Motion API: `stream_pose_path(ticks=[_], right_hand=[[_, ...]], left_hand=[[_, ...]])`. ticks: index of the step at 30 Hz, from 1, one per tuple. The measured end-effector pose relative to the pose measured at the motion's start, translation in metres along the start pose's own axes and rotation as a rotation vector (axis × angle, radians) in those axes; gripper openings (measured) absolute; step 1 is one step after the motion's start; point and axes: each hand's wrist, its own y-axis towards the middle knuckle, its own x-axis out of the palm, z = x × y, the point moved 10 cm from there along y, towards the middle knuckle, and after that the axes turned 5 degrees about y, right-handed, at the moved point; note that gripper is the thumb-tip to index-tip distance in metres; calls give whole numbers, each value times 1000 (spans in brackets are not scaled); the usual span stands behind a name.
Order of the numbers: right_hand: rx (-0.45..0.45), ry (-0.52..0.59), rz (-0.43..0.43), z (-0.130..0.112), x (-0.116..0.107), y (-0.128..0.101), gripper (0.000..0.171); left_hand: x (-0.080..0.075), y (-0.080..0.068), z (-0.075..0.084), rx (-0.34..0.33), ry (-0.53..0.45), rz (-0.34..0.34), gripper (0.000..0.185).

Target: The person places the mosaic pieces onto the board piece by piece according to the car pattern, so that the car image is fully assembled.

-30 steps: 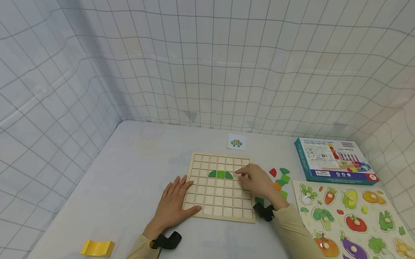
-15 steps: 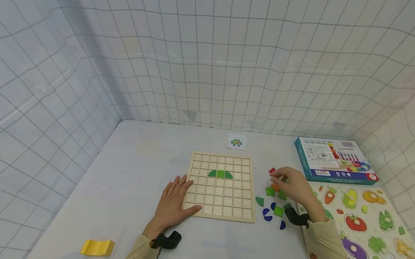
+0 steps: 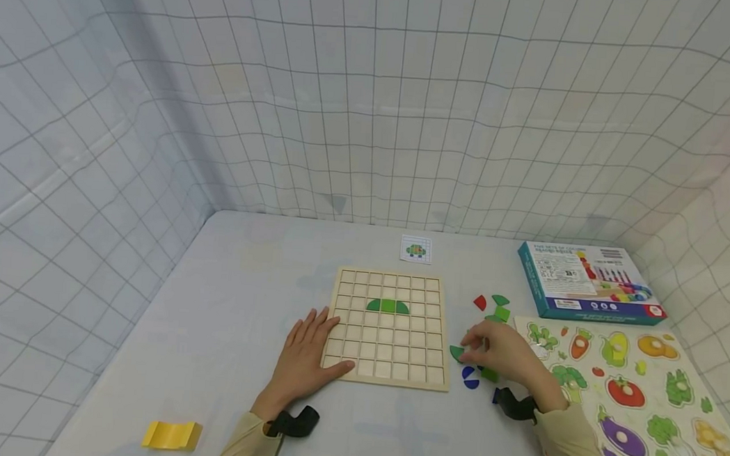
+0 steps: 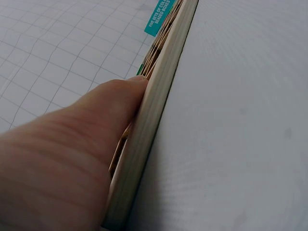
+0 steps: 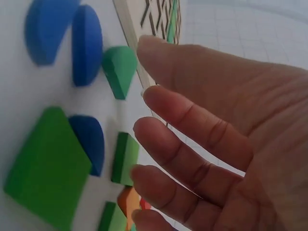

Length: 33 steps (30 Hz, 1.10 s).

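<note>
My left hand [image 3: 304, 362] rests with fingers spread along the left side of the wooden grid board [image 3: 357, 353], its thumb over the frame near the front. On the board, two green quarter-circle pieces flank a green square [image 3: 388, 306]. My right hand [image 3: 500, 351] hovers just right of the board, thumb and bent forefinger apart. Close beyond those fingertips lies a green quarter-circle piece [image 5: 120, 70] on the table. Blue rounded pieces [image 5: 87, 45] and a large-looking green square piece [image 5: 50, 168] lie beside it in the right wrist view. The right hand covers some loose pieces in the head view.
A small picture card [image 3: 416, 249] lies behind the board. A red quarter-circle [image 3: 480, 303] and more green pieces lie farther back. At right are a toy box [image 3: 590, 282] and a vegetable puzzle board [image 3: 636, 412]. A yellow block [image 3: 172, 436] sits front left.
My right hand has left the board, passed over the loose pieces to the right, then come forward and left to the green quarter-circle. My left hand has stayed put.
</note>
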Motion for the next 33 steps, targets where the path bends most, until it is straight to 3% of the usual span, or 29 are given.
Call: stream_pose_path(ticks=[3,17,26,33], right_hand=[[-20,5,-25,-3,7,1,17],[43,-29,-26,-1,13,5,15],[17,89,-6,5,15,5,19],[-55,155,31,-1,13,3,15]], left_hand=[[0,0,0,-1,3,0,84],[0,-1,0,-6,0,1,84],[0,-1,1,1,6,-2,85],[-1,-1,1,-1,9,2,84]])
